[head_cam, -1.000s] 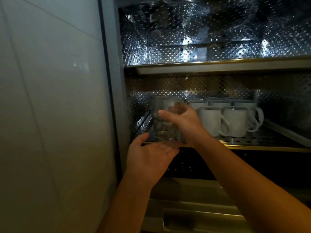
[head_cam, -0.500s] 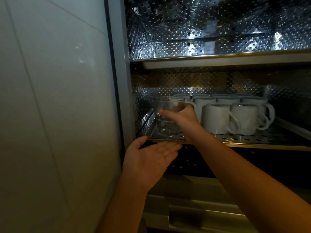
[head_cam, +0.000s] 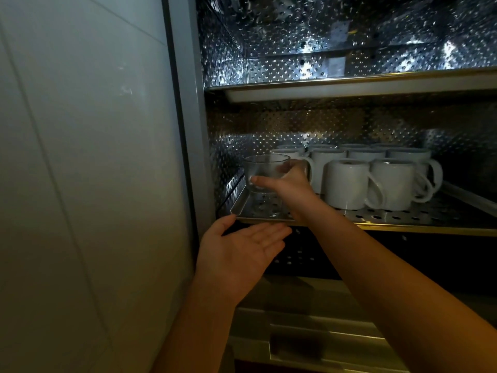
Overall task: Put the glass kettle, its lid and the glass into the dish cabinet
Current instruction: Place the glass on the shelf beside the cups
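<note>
A clear glass [head_cam: 265, 169] hangs just above the front left corner of the perforated steel tray [head_cam: 403, 217] on the dish cabinet's middle shelf. My right hand [head_cam: 289, 181] grips it from the right, thumb across its front. Its reflection shows on the tray below it. Below the shelf's front edge, my left hand [head_cam: 239, 251] is held flat, palm up, holding nothing. No kettle or lid is in view.
Several white mugs [head_cam: 347, 184] stand upside down in rows on the tray, right of the glass. An upper shelf [head_cam: 349, 87] spans the cabinet above. The cabinet frame [head_cam: 183, 130] and a pale wall panel [head_cam: 80, 157] lie to the left. A drawer front [head_cam: 309, 343] sits below.
The glass, held by my right hand, now hangs a little above the tray near the front left corner. My left hand stays flat under the shelf edge. The view has moved closer.
</note>
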